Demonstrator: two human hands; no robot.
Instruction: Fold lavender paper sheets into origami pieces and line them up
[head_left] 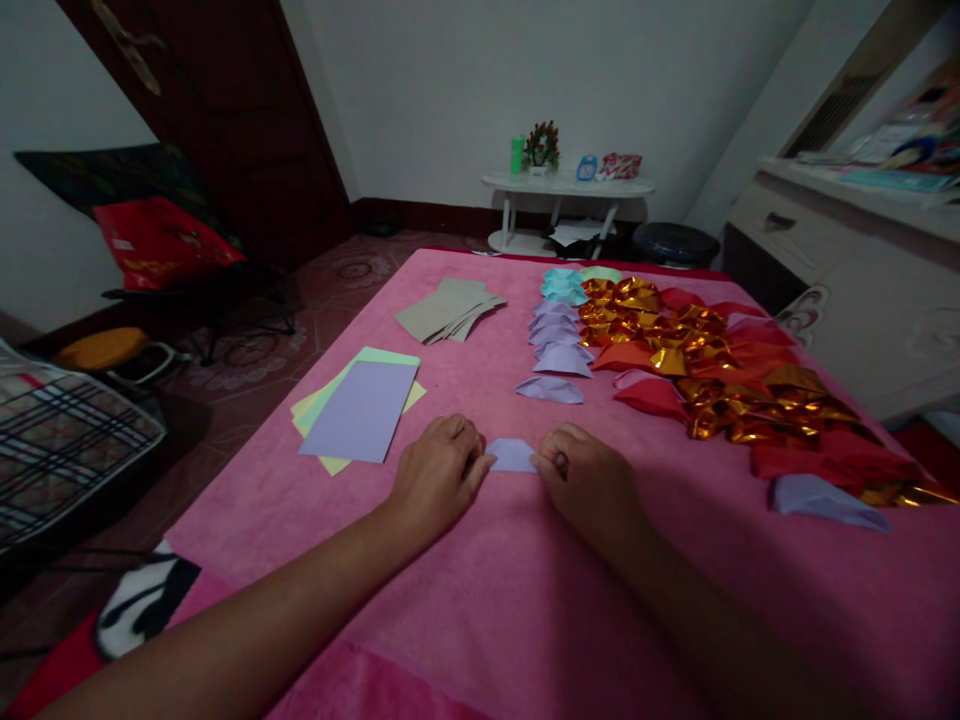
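A small folded piece of lilac paper lies on the pink cloth between my hands. My left hand pinches its left end, and my right hand pinches its right end, fingers curled in on both sides. Just beyond it sits a finished-looking boat shape of folded lilac paper. Left of my left hand is a stack of coloured paper sheets, with lilac on top and green and yellow underneath. A fan of grey sheets rests farther back.
Rows of folded paper boats in gold foil, red and turquoise cover the right side of the pink cloth. One lilac boat lies at the near right. A white side table stands by the wall.
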